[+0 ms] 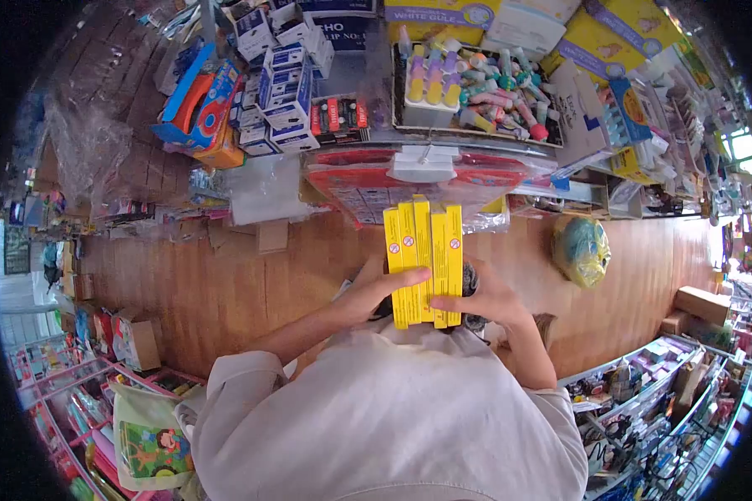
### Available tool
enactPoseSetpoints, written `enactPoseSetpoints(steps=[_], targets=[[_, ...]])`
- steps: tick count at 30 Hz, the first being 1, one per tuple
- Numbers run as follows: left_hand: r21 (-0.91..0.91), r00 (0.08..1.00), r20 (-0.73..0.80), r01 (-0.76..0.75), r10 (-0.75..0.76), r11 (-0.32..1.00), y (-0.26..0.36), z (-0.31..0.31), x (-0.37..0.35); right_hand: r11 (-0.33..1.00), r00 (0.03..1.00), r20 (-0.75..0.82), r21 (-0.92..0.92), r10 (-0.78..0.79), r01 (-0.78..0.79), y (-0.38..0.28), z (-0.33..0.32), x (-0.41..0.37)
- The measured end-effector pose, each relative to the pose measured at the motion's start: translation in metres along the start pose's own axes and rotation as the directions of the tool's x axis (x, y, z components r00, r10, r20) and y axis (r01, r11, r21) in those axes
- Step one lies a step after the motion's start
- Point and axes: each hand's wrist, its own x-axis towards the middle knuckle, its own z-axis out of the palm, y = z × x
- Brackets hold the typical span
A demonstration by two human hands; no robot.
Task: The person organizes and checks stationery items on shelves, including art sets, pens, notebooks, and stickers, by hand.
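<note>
Several long, narrow yellow boxes [424, 259] stand side by side in front of my chest, their top ends uneven. My left hand [383, 292] is wrapped round their left side, its thumb lying across the front. From the right, my right hand [483, 299] grips the same boxes with its thumb on the lower front. The other fingers of both hands are mostly hidden behind the boxes. Beyond the boxes, a red-edged packet [359, 194] hangs at the front of the display counter [376, 144].
On the counter are small blue-and-white boxes [288, 88], a tray of colourful bottles [551, 144] and an orange-and-blue package [200, 108]. A yellow bag [582, 250] sits on the wooden floor [217, 288]. Stocked racks stand at lower left [67, 376] and lower right [643, 401].
</note>
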Motion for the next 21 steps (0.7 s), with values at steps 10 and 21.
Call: enactPoseSetpoints(steps=[10, 21], targets=[[0.144, 0.963, -0.146, -0.208, 0.228, 0.968, 0.037, -0.009, 0.007, 0.96, 0.962, -0.012, 0.064, -0.273, 0.273, -0.024, -0.005, 0.05], [-0.028, 0.95, 0.092, -0.298, 0.299, 0.954, 0.079, -0.03, 0.006, 0.876, 0.963, 0.146, 0.464, -0.225, 0.135, -0.037, -0.014, 0.07]])
